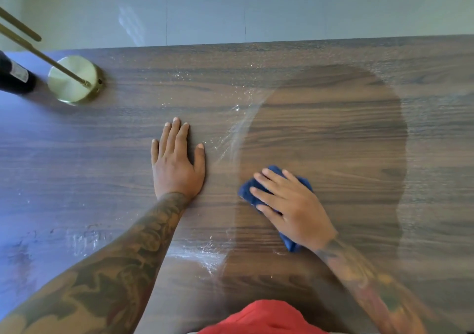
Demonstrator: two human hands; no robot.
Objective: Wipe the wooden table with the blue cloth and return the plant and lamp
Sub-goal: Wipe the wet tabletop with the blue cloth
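The dark wooden table (333,133) fills the view, with wet streaks and droplets across its middle. My right hand (289,205) presses flat on the crumpled blue cloth (247,192), near the front centre of the table. My left hand (177,164) lies flat on the wood to the left of the cloth, fingers spread, holding nothing. The lamp's round brass base (74,79) stands at the far left near the back edge, its thin brass stem slanting up out of the frame. No plant is in view.
A black cylindrical object (15,76) with a white label lies beside the lamp base at the left edge. A pale wall (230,8) runs behind the table's back edge. My red clothing (264,318) shows at the bottom.
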